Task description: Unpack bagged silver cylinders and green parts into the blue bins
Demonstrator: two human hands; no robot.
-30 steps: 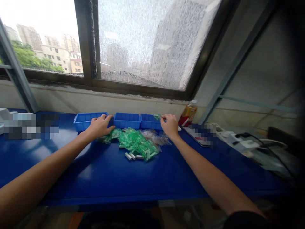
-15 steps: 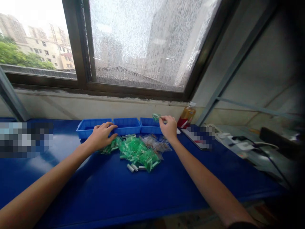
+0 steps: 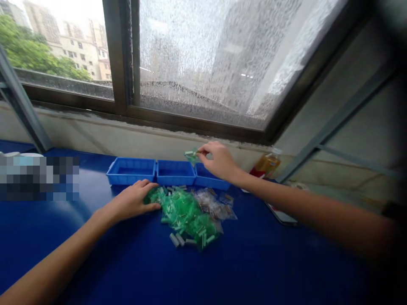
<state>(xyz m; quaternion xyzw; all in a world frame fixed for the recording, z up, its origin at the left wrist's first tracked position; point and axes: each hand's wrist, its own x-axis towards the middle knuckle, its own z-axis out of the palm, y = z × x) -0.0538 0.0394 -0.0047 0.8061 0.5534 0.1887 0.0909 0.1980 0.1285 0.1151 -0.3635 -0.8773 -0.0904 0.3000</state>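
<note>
- Pinching a small green bag (image 3: 190,155) between thumb and fingertips, the right hand (image 3: 219,161) has its fingers drawn close together; the bag juts out from the tips, above the blue bins.
- That bag is thin, see-through plastic, crumpled, with a pale, short rod-like piece showing inside.
- Thumb and forefinger of the left hand (image 3: 136,198) stand well apart at the near end of the green pile (image 3: 184,212); whether the hidden fingertips press on plastic, I cannot tell.
- Glossy and wrinkled, the pile spreads rightward from those fingers, its film bunched over pale little cylinders.
- Beyond it, below the right fingers, lie clear bags (image 3: 213,203) with brownish slim pieces inside.
- Loose metal tubes (image 3: 180,239), smooth and greyish, rest at the pile's front edge, nearer the wearer than the left fingertips.
- Under the right fingers, three rectangular bins (image 3: 176,178) of moulded plastic stand in a row on the smooth, shiny blue tabletop (image 3: 133,262).
</note>
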